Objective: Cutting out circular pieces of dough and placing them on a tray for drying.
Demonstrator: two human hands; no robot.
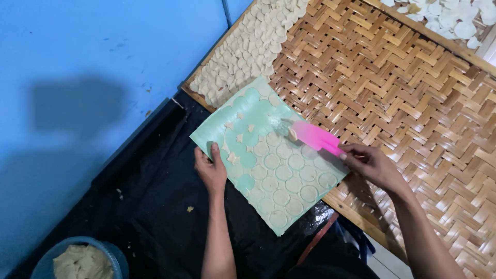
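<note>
two bare forearms reach up from the bottom edge, and the left hand (pixel 211 169) lies flat and mostly open on the near left edge of a pale green board (pixel 266 155), thumb over its rim, pinning it down. that board rests tilted, partly on a black sheet (pixel 155 206) and partly over the wooden edge of a woven bamboo tray (pixel 403 98). round dough discs (pixel 287 178) sit in rows on the board's right and lower part; the upper left part is bare green with small leftover scraps (pixel 238 138). right hand (pixel 373 164) is curled shut around the handle end of a pink scraper (pixel 316 137), whose blade tip touches the board near its upper middle, with a bit of dough at the tip. along the tray's far left edge, many lifted discs (pixel 248 49) lie overlapped in a dense band. at the top right, beyond the tray's frame, whiter dried pieces (pixel 449 15) are spread. a blue tub (pixel 116 256) holding a lump of dough (pixel 82 262) stands at the lower left, well apart from both hands, beside a blue wall (pixel 93 67).
</note>
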